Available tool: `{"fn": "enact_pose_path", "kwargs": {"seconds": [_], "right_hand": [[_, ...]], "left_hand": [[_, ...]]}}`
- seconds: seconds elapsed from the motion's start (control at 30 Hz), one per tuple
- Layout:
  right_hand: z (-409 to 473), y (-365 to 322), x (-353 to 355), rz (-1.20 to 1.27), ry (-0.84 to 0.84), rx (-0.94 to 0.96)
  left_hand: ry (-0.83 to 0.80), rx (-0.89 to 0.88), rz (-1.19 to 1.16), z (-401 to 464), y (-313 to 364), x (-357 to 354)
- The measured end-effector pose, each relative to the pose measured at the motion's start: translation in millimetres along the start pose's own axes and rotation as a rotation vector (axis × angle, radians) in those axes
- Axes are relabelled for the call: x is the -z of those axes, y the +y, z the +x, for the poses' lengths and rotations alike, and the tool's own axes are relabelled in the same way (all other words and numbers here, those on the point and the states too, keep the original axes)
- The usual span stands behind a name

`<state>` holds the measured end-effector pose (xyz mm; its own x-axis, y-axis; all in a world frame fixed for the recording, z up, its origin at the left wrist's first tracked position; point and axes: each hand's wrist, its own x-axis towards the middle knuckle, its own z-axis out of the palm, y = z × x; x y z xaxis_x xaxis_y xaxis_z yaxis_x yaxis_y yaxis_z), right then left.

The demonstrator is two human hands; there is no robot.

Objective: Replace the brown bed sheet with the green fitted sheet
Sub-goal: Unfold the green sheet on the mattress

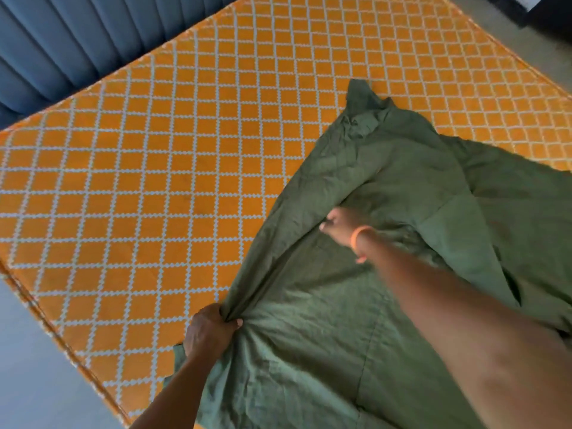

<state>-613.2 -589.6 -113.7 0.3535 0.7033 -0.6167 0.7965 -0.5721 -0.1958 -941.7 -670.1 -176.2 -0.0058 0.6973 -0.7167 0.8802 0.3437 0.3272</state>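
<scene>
The green fitted sheet (387,187) lies crumpled and partly folded over the right half of the mattress (154,168), which shows an orange cover with a white diamond grid. My left hand (209,331) grips a bunched edge of the green sheet near the mattress's front edge. My right hand (343,226) reaches out over the sheet's middle folds, blurred by motion; whether its fingers hold cloth cannot be made out. An orange band circles that wrist. No brown sheet is in view.
A blue-grey pleated curtain (62,41) hangs behind the bed's far left side. Grey floor (34,366) shows at the lower left beside the mattress edge, and more floor with a dark object (526,10) at the top right.
</scene>
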Motion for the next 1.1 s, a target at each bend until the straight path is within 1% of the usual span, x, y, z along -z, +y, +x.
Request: {"fn": "enact_pose_path", "kwargs": {"seconds": [0.07, 0.1, 0.17, 0.27, 0.3, 0.33, 0.4, 0.53, 0.57, 0.6, 0.67, 0.7, 0.73, 0.8, 0.87, 0.93, 0.97, 1.03, 1.1], "right_hand": [[-17.2, -6.7, -52.9, 0.016, -0.036, -0.01], [-25.5, -10.2, -75.1, -0.019, -0.026, -0.016], [-43.6, -18.0, -111.0, -0.046, 0.017, -0.039], [-70.0, -34.6, -137.9, -0.019, 0.118, 0.013], [-75.1, -39.5, -141.6, 0.023, 0.149, 0.029], [-80.3, -46.1, -143.1, 0.083, 0.173, 0.032], [-90.5, -59.1, -143.2, 0.246, 0.178, -0.023], [-126.8, -87.0, -144.6, 0.745, 0.038, -0.163], [-134.6, -87.2, -146.6, 0.779, -0.001, -0.202], [-143.6, -86.0, -146.9, 0.74, -0.03, -0.236], [-155.2, -72.9, -148.4, 0.62, 0.027, -0.293], [-159.6, -64.4, -148.0, 0.641, 0.07, -0.33], [-164.6, -56.4, -145.7, 0.741, 0.083, -0.374], [-178.9, -44.9, -140.4, 1.001, 0.017, -0.43], [-193.4, -40.0, -134.7, 1.232, -0.128, -0.388], [-201.5, -42.1, -131.0, 1.37, -0.268, -0.345], [-203.4, -44.2, -130.0, 1.406, -0.303, -0.334], [-204.8, -48.9, -133.2, 1.433, -0.294, -0.348], [-205.2, -54.0, -138.3, 1.448, -0.233, -0.393]], "left_hand": [[-0.006, -0.029, 0.026, 3.1, -2.9, -1.2], [-0.01, -0.042, 0.043, 2.9, -4.6, -1.9], [0.031, -0.072, 0.045, -2.0, -6.6, -2.5], [0.243, -0.152, 0.113, -21.0, -6.9, -5.4], [0.297, -0.175, 0.111, -29.3, -4.9, -5.9], [0.306, -0.176, 0.06, -37.6, -3.3, -5.8], [0.272, -0.16, -0.061, -52.8, 1.5, -7.8], [0.239, -0.255, -0.177, -94.0, 13.7, -13.7], [0.218, -0.29, -0.201, -105.3, 19.0, -18.0], [0.203, -0.318, -0.208, -118.1, 23.4, -21.1], [0.185, -0.362, -0.156, -140.2, 29.5, -28.5], [0.198, -0.386, -0.116, -149.1, 30.3, -32.5], [0.214, -0.401, -0.079, -155.7, 29.6, -36.4], [0.235, -0.388, -0.018, -165.2, 22.7, -42.1], [0.255, -0.345, 0.032, -171.7, 12.7, -46.2], [0.288, -0.294, 0.129, -177.3, 4.9, -44.7], [0.309, -0.286, 0.169, -178.9, 2.1, -43.5], [0.333, -0.27, 0.158, -181.3, -5.6, -40.7], [0.343, -0.244, 0.072, -184.9, -12.8, -37.5]]}}
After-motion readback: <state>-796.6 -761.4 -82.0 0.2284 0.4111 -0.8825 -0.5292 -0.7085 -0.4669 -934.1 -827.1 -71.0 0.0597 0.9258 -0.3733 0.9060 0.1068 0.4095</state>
